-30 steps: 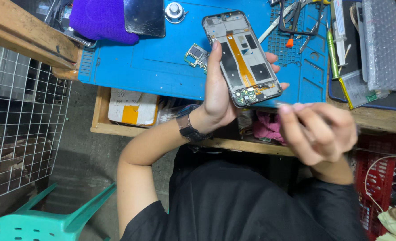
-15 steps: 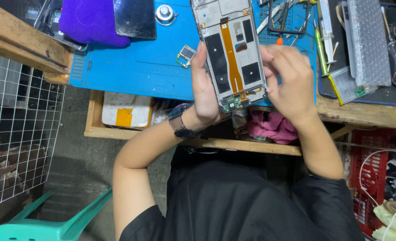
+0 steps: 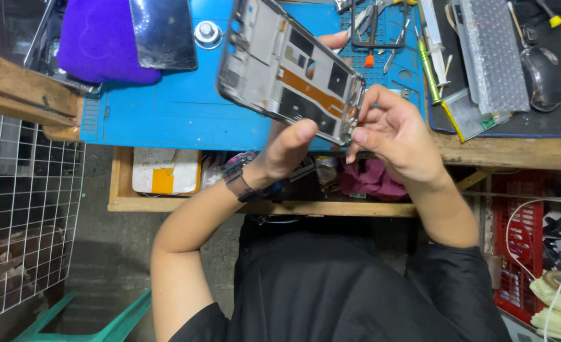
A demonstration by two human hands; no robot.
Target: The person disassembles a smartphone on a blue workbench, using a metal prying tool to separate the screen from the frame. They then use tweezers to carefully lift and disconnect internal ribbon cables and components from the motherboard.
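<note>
An opened phone [image 3: 293, 76] with its back cover off shows an orange flex strip and dark parts inside a grey frame. It is held tilted above the blue work mat [image 3: 166, 107]. My left hand [image 3: 286, 149], with a dark watch on the wrist, grips it from underneath, thumb up at the lower edge. My right hand [image 3: 394, 133] pinches the phone's lower right corner with thumb and fingertips. Whether something small sits between those fingertips cannot be seen.
On the mat lie a purple cloth [image 3: 100, 38], a black screen panel [image 3: 163, 31], a round metal piece [image 3: 207, 31] and tweezers [image 3: 381, 25]. A computer mouse [image 3: 543, 76] sits far right. An open drawer [image 3: 166, 174], a wire grid [image 3: 21, 209] and a red crate [image 3: 521, 253] lie below.
The phone has come up closer and turned from nearly upright to slanted. My right hand has moved from beside it to pinch its lower corner.
</note>
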